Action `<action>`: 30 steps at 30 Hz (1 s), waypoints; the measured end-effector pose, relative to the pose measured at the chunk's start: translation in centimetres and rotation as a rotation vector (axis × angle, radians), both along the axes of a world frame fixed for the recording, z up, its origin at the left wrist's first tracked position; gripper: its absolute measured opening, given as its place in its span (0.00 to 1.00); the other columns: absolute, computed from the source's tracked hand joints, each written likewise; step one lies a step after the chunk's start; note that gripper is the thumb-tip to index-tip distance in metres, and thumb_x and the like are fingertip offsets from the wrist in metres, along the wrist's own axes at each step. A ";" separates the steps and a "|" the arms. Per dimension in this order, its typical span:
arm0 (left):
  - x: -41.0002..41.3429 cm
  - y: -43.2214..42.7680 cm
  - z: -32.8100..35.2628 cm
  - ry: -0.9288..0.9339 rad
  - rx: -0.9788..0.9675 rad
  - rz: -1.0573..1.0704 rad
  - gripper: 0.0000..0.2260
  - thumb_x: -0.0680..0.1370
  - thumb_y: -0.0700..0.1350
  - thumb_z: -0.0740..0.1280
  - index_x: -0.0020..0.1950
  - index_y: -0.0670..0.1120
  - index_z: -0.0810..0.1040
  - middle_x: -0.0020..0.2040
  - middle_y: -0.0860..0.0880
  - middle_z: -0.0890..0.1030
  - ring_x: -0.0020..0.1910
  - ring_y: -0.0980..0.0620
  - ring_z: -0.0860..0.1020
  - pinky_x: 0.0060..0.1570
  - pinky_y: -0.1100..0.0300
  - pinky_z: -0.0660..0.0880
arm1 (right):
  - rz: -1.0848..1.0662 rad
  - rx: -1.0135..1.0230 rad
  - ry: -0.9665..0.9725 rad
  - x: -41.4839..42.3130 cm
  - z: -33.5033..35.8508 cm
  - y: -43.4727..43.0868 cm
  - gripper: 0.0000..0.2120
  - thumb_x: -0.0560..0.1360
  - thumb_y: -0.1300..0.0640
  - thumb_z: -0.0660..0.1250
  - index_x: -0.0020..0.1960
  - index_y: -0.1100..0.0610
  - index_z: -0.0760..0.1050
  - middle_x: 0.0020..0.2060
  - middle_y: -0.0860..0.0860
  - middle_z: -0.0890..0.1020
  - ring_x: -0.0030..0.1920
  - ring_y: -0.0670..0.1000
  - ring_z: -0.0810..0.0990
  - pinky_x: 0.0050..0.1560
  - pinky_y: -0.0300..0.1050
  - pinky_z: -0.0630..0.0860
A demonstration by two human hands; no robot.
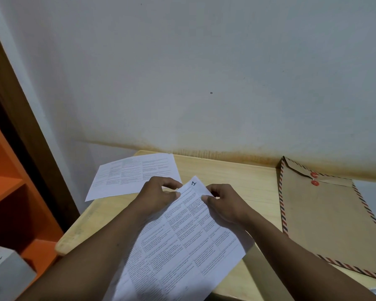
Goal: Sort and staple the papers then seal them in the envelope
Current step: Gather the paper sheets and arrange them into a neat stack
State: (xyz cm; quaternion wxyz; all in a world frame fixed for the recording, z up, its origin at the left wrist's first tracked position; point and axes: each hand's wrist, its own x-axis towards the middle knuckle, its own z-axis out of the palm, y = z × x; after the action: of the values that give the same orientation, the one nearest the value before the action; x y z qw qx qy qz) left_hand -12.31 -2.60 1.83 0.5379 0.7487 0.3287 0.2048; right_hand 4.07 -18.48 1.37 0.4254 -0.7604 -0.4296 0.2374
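I hold a printed white sheet [182,240] above the light wooden table [237,177]; a handwritten mark sits in its far corner. My left hand [156,196] pinches its far edge on the left, and my right hand [224,203] pinches the same edge on the right. A second printed sheet [130,174] lies flat at the table's far left corner, overhanging the edge. A brown envelope [326,216] with a striped red and blue border and two red string buttons lies on the right, flap end toward the wall. No stapler is in view.
A white wall [204,83] stands right behind the table. An orange shelf unit [7,192] with a brown frame is on the left, and a grey box [4,272] sits at the lower left.
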 end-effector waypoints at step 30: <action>-4.0 7.8 -0.2 0.072 0.155 0.166 0.11 0.77 0.46 0.76 0.58 0.52 0.87 0.48 0.55 0.87 0.51 0.62 0.81 0.53 0.64 0.74 | 0.017 0.056 0.089 0.3 -2.4 11.3 0.16 0.80 0.53 0.64 0.52 0.67 0.81 0.39 0.55 0.82 0.39 0.51 0.75 0.44 0.45 0.69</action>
State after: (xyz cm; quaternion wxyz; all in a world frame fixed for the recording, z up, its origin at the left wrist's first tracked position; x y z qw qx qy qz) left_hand -16.36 5.23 1.59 0.4473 0.7652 0.3921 0.2464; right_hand 4.37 -7.21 -1.03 0.4632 -0.7330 -0.4232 0.2627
